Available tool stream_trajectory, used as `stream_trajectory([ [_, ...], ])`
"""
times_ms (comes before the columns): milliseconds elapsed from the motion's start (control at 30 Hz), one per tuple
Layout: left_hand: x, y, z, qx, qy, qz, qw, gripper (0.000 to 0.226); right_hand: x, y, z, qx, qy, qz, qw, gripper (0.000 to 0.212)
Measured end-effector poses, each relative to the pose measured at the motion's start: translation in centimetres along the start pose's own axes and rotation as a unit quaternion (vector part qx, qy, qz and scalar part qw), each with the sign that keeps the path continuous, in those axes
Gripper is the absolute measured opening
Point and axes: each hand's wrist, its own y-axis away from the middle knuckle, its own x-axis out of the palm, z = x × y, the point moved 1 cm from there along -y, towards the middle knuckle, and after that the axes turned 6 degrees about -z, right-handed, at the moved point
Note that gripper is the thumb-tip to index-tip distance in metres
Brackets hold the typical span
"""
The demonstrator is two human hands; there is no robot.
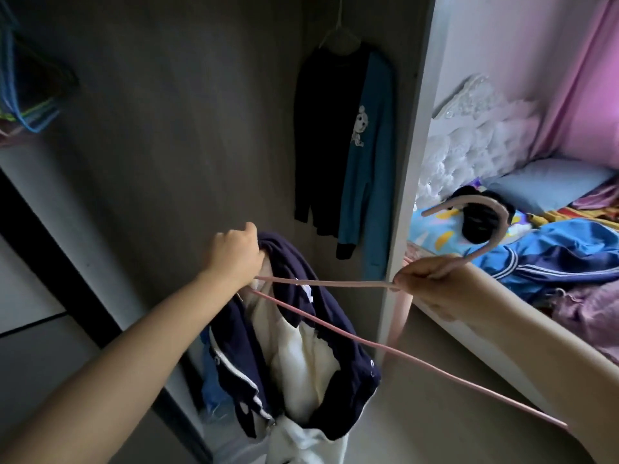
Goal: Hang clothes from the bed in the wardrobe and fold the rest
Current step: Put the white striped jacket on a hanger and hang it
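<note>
Matt pink hanger [335, 329], soft cloth jacket [294, 346]

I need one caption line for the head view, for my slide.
Left hand grips a navy garment while right hand pinches a pink hanger at the wardrobe.

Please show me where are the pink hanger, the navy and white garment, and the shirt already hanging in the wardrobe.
pink hanger [321, 283], head view, on its upper bar.
navy and white garment [301, 356], head view, on its white lining.
hanging shirt [335, 139], head view, on its dark front.
</note>
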Motion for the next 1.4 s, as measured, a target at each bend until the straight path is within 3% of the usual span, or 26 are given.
stream_trajectory([
  [167, -1.1, 1.0, -1.5, -0.028, 0.009, -0.016, 0.999, 0.028, 0.8, 0.2, 0.1, -0.033, 0.069, 0.006, 0.997, 0.022],
  [333, -1.2, 2.0, -5.7, 0.000, 0.134, -0.024, 0.991, 0.007, 3.2, -0.2, -2.3, -0.050, 0.095, -0.005, 0.994, 0.020],
  [467, -1.5, 2.7, -7.7, 0.017, 0.273, -0.008, 0.962, 0.023, 3.6, 0.4, -5.4, 0.024, -0.034, -0.031, 0.999, 0.017],
  [600, -3.7, 5.5, -8.1, 0.166, 0.357, 0.032, 0.919, 0.025, 1.5, 1.5, -6.9, 0.087, -0.202, -0.117, 0.969, 0.036],
  [667, -4.1, 6.5, -8.8, 0.262, 0.334, 0.013, 0.905, 0.030, 0.1, 1.9, -6.6, 0.080, -0.275, -0.128, 0.950, 0.037],
  [733, -3.5, 6.7, -9.3, 0.322, 0.247, -0.011, 0.914, 0.057, -0.8, 2.4, -6.2, 0.061, -0.323, -0.123, 0.936, 0.034],
  [800, -2.6, 6.8, -10.1, 0.299, 0.186, -0.030, 0.935, 0.076, -1.3, 3.2, -6.2, 0.047, -0.335, -0.116, 0.934, 0.035],
  [867, -1.8, 6.8, -10.8, 0.290, 0.166, -0.068, 0.940, 0.081, -1.6, 3.6, -6.6, 0.042, -0.343, -0.103, 0.933, 0.035],
  [967, -1.2, 6.3, -11.2, 0.255, 0.159, -0.083, 0.950, 0.065, -2.2, 2.4, -6.9, 0.002, -0.278, -0.098, 0.956, 0.035],
  [1067, -0.7, 4.8, -11.5, 0.178, 0.189, -0.036, 0.965, 0.037, -3.8, -0.2, -8.3, -0.048, -0.049, -0.168, 0.983, 0.025],
  [1133, 0.1, 3.7, -11.0, 0.122, 0.218, -0.017, 0.968, 0.028, -4.9, -0.9, -9.7, -0.093, 0.084, -0.309, 0.943, 0.028],
  [1200, 1.1, 3.2, -10.1, 0.082, 0.231, -0.021, 0.969, 0.024, -5.2, 0.7, -10.9, -0.193, 0.109, -0.413, 0.883, 0.027],
  [1233, 1.5, 3.2, -9.6, 0.067, 0.235, -0.022, 0.969, 0.023, -4.8, 1.8, -12.1, -0.231, 0.117, -0.404, 0.877, 0.026],
  [1267, 1.9, 3.7, -9.3, 0.056, 0.238, -0.021, 0.969, 0.024, -3.9, 2.8, -13.9, -0.244, 0.123, -0.345, 0.898, 0.027],
  [1333, 2.7, 5.2, -8.7, 0.045, 0.254, -0.010, 0.966, 0.024, -1.4, 4.3, -17.7, -0.125, 0.136, -0.147, 0.972, 0.030],
  [1400, 3.2, 6.7, -8.8, 0.058, 0.269, 0.005, 0.961, 0.024, 1.8, 5.2, -20.9, 0.023, 0.139, -0.009, 0.990, 0.069],
])
